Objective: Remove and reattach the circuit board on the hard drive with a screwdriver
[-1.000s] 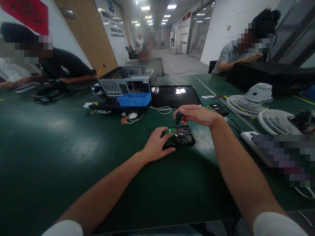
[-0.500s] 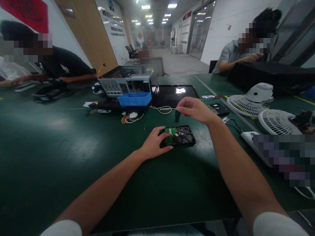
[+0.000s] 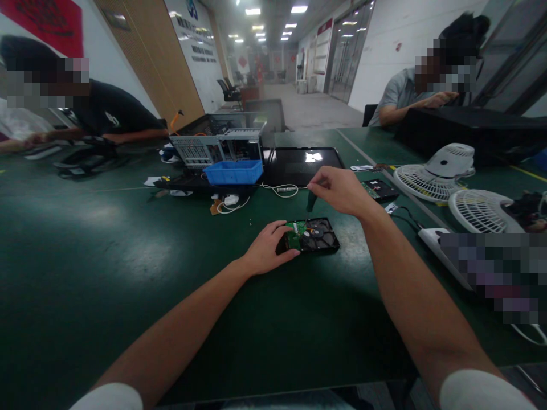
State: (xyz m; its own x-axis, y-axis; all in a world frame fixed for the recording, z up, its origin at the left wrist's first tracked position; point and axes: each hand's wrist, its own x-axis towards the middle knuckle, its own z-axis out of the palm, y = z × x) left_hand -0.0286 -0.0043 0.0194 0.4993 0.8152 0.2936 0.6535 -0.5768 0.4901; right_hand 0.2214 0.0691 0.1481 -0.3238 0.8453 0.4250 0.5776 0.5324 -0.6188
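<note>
A hard drive (image 3: pixel 321 234) lies flat on the green table, its green circuit board facing up at the left end. My left hand (image 3: pixel 270 249) grips that left end, thumb along the near side and fingers over the far edge. Above the drive, my right hand (image 3: pixel 335 191) pinches a dark green screwdriver (image 3: pixel 311 201) by the top of its handle. The screwdriver leans slightly, its thin shaft pointing down to the far edge of the circuit board. Whether its tip sits in a screw is too small to tell.
Beyond the drive stand a blue plastic bin (image 3: pixel 233 172) and an open computer case (image 3: pixel 217 145). A second hard drive (image 3: pixel 379 190) lies to the right, near white fans (image 3: pixel 433 173) and a power strip (image 3: pixel 444 256). A white cable (image 3: pixel 280 192) crosses the table. Two co-workers sit opposite.
The screwdriver has gone from nearly upright to leaning, its top shifted slightly right with my right hand. My left index finger has drawn back a little across the circuit board.
</note>
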